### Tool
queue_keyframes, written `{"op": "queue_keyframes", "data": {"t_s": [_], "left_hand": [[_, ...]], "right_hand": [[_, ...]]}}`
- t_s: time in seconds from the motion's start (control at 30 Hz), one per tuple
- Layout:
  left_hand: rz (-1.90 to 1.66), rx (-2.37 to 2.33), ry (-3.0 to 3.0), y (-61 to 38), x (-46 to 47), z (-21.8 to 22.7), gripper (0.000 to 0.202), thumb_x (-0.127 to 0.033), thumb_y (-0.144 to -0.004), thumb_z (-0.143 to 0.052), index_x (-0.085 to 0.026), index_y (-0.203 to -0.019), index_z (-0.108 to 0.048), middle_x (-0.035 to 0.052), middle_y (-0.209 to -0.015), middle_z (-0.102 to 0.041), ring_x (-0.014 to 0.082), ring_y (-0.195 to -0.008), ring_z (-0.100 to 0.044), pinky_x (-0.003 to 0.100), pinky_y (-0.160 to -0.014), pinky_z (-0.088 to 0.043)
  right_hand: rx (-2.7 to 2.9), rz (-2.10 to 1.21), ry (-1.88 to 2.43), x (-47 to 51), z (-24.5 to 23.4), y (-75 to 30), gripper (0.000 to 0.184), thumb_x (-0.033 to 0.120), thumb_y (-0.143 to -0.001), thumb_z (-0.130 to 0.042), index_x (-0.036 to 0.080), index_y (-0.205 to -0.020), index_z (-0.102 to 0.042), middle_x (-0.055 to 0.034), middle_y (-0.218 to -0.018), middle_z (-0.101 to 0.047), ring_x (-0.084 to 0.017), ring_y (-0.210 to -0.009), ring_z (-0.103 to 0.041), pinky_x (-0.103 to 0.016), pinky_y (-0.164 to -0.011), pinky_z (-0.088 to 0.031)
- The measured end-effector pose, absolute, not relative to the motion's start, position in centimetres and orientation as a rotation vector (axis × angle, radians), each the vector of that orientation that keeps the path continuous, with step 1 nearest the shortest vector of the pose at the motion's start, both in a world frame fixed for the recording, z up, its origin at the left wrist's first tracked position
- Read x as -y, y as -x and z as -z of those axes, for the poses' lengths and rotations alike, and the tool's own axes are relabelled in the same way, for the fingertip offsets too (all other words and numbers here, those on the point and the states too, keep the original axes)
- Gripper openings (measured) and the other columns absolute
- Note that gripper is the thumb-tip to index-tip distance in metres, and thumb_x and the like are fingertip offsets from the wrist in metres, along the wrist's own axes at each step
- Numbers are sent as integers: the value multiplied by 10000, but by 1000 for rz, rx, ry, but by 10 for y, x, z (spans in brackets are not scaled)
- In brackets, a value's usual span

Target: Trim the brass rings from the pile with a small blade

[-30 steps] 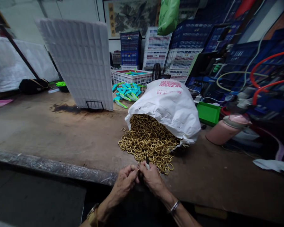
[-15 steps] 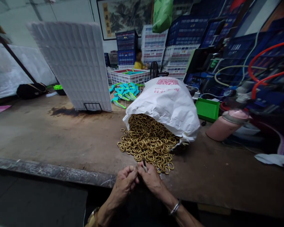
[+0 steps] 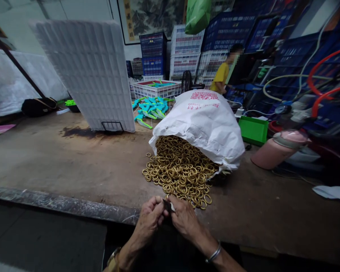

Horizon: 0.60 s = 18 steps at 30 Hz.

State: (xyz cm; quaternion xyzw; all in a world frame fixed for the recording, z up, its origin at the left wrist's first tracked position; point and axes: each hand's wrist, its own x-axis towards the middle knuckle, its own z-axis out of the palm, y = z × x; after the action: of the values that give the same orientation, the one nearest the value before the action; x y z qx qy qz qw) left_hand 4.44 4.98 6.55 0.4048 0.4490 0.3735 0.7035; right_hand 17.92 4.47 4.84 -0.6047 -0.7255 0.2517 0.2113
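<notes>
My left hand (image 3: 150, 216) is closed just beyond the table's front edge, fingertips pinched together; what they hold is too small or hidden to make out. Close beside it, my right hand (image 3: 185, 218) grips a small knife (image 3: 167, 205) with a dark blade and a pale handle. Its blade points left, at the fingertips of my left hand. Just past both hands lies a heap of brass-coloured rings (image 3: 181, 177), spilling from the mouth of a white woven sack (image 3: 206, 121) with red print.
A white ribbed panel (image 3: 87, 75) stands at the left in a black wire holder. Blue-green plastic pieces (image 3: 151, 107) lie behind the sack. To the right are a green tray (image 3: 252, 130) and a pink bottle (image 3: 277, 151). A person in yellow (image 3: 221, 75) is by the stacked crates.
The knife has swung from pointing up to pointing left, against my left fingertips. The person in yellow now appears farther right and higher. The view has shifted slightly.
</notes>
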Motion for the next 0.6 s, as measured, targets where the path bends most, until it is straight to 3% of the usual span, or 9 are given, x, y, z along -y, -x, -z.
{"op": "queue_keyframes", "data": {"t_s": [0.13, 0.6], "left_hand": [[-836, -999, -913, -43, -50, -62, 285, -426, -710, -584, -158, -699, -488, -45, -564, -466, 43, -442, -309, 178, -429, -211], [-832, -1120, -975, -25, -45, -63, 318, -440, -720, -548, -166, -594, -446, -71, -483, -381, 41, -399, -254, 177, -388, -180]], "right_hand": [[2170, -618, 1773, -44, -49, -177, 303, 36, -647, -374, 178, -853, -545, -45, -784, -629, -145, -709, -542, -230, -602, -282], [2260, -556, 1974, -45, -64, -154, 259, 36, -736, -366, 143, -860, -566, -98, -805, -642, -185, -746, -581, -258, -595, -295]]}}
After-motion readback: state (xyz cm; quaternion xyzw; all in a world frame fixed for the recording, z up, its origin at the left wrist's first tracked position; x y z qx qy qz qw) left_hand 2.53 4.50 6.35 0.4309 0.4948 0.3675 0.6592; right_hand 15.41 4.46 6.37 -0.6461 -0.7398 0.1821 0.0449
